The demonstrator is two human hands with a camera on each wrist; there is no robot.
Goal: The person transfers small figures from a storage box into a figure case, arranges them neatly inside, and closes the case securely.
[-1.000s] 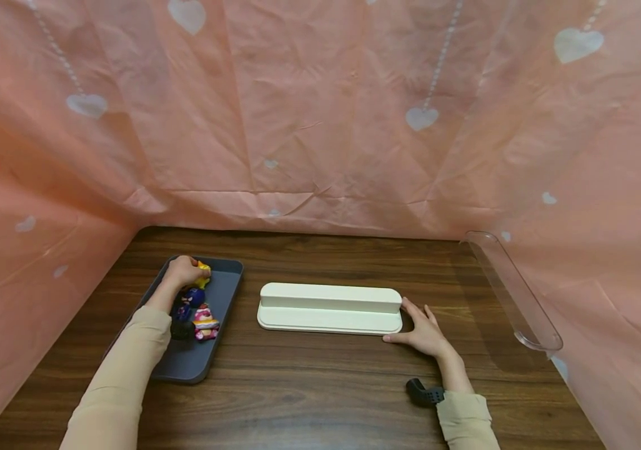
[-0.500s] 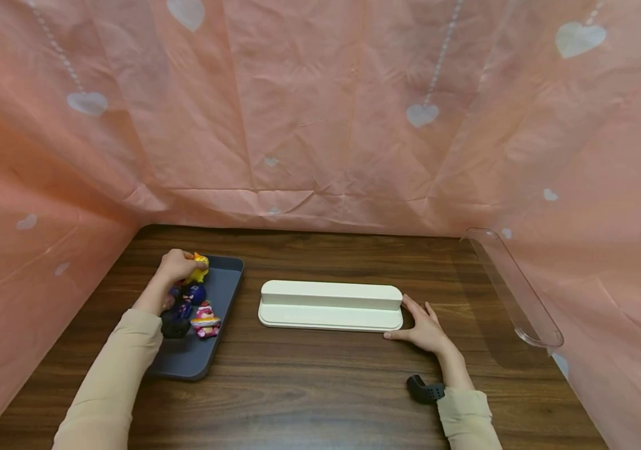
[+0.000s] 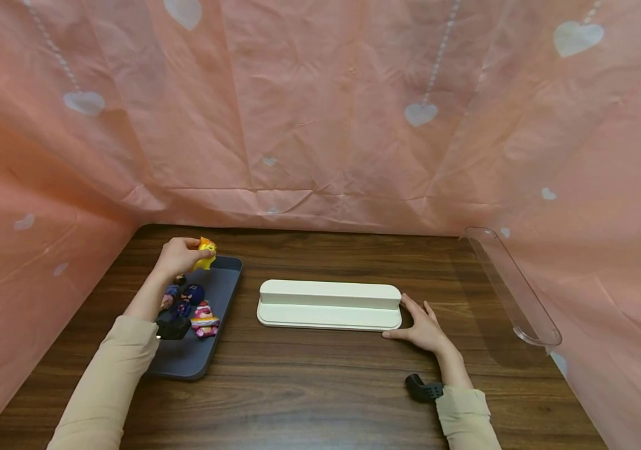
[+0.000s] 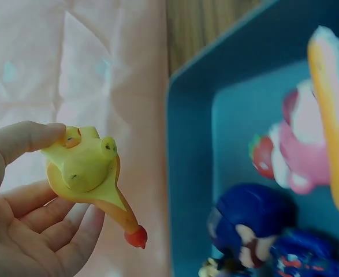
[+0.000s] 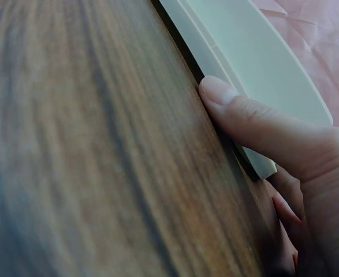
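Observation:
My left hand (image 3: 177, 257) pinches a yellow figurine (image 3: 205, 253) between thumb and fingers, above the far end of a dark grey tray (image 3: 229, 267). In the left wrist view the toy shows an orange back and a red tip pointing down. Below it in the tray lie a pink bear figurine (image 3: 205, 325) with a cream-and-orange ring, a dark-blue-capped figurine (image 3: 193, 294) and other small figures. My right hand (image 3: 424, 331) grips the right end of a long white two-step display stand (image 3: 328, 317), thumb at its front edge (image 5: 215, 89) and fingers round the end.
A clear curved plastic cover (image 3: 514, 287) stands along the right edge of the wooden table (image 3: 309, 387). Pink curtains (image 3: 320, 125) with white hearts close off the back and both sides.
My left hand has lifted the yellow figurine up out of the tray, then moved it slightly right. The right hand keeps its place at the stand's end.

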